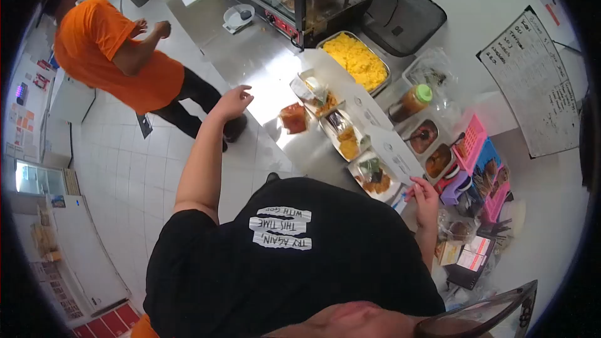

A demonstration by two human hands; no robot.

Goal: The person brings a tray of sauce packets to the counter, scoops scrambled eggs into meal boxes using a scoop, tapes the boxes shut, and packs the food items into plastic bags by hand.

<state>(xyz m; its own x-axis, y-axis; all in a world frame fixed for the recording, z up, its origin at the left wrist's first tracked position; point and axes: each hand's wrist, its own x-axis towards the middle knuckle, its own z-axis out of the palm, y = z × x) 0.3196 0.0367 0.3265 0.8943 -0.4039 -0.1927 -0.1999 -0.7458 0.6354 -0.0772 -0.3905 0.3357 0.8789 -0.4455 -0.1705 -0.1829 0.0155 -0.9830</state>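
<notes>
My left hand (233, 102) is over the steel counter's near edge, fingers loosely bent and apart, holding nothing. My right hand (424, 197) has its fingers closed beside the raised lid of the nearest takeaway box (374, 176). A small blue-and-white piece shows by its fingertips; I cannot make out what it is. That box holds brown food and something dark green. Beyond it stand a second open box (345, 136) with yellowish food and a third box (315, 91) with a white item inside. A clear container of orange-brown food (293, 118) is left of them.
A tray of yellow rice (354, 59) stands behind the boxes. Sauce pans (439, 161), a green-capped bottle (411, 102) and a pink basket (474, 143) are at the right. A glass warmer (294, 0) is at the back. A person in an orange shirt (103, 50) stands left.
</notes>
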